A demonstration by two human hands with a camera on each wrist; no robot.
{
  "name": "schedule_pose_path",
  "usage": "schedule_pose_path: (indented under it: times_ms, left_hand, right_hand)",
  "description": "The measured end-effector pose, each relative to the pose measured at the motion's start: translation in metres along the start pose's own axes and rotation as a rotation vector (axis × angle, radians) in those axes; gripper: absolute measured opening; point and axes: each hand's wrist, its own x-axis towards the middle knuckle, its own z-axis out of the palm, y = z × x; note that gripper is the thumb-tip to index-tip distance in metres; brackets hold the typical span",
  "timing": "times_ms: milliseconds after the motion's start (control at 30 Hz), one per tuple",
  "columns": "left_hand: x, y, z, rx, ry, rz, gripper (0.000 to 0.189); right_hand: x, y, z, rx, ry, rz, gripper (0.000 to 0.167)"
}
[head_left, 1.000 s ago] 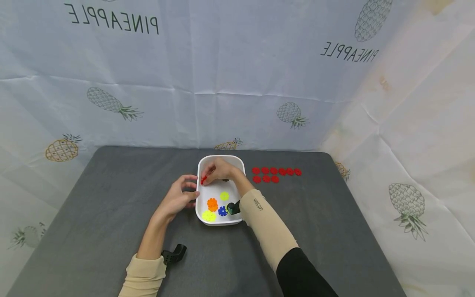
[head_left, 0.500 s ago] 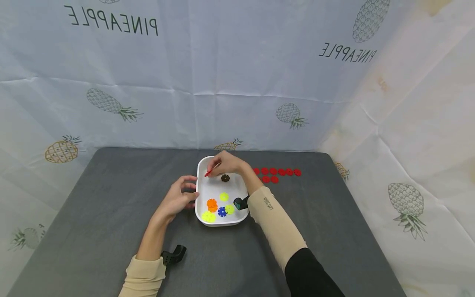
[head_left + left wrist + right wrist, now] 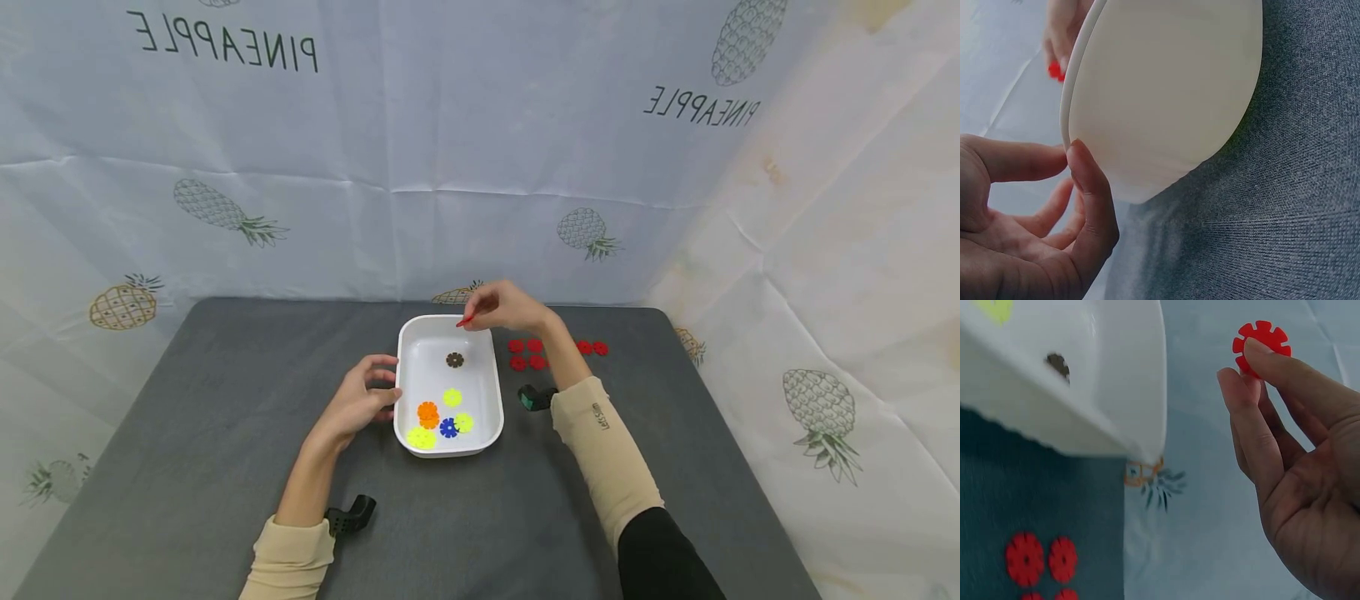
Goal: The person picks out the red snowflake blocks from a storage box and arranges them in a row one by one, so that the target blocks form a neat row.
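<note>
My left hand (image 3: 354, 405) pinches the left rim of a white plastic tub (image 3: 480, 375) between thumb and finger, seen closely in the left wrist view. Over the tub's far right corner, my right hand (image 3: 510, 307) holds a red notched plastic disc (image 3: 1267, 339) between thumb and fingers. Inside the tub lie a dark brown disc (image 3: 454, 360), orange discs (image 3: 428, 415), a blue disc (image 3: 448, 427) and several yellow discs (image 3: 452, 397). Red discs (image 3: 1024, 559) lie in rows on the table right of the tub, partly hidden by my right forearm in the head view.
A dark grey cloth covers the table (image 3: 225, 400). Behind its far edge hangs a pale curtain (image 3: 465, 125) with pineapple prints. A black wrist camera (image 3: 351, 515) sits on my left wrist, and another black camera (image 3: 536, 398) on my right.
My right hand has lifted the red disc from inside the tub and moved right and away, to the far right corner. The brown disc has come into view. My left hand stays at the rim.
</note>
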Motion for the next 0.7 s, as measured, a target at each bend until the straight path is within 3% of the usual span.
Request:
schedule_pose_path:
  times_ms: [200,433,700]
  left_hand:
    - [0.001,-0.001,0.000,-0.003,-0.001,-0.003,0.060]
    - [0.001,-0.001,0.000,-0.008,-0.009,-0.001,0.060]
    - [0.002,-0.003,-0.001,-0.001,-0.017,0.018,0.061]
  right_hand:
    - [-0.037,0.006,-0.027,-0.065,0.076,0.027,0.010]
    - [-0.086,0.029,-0.059,-0.159,0.114,0.055,0.011]
    - [-0.130,0.065,-0.076,-0.210,0.181,0.172,0.020]
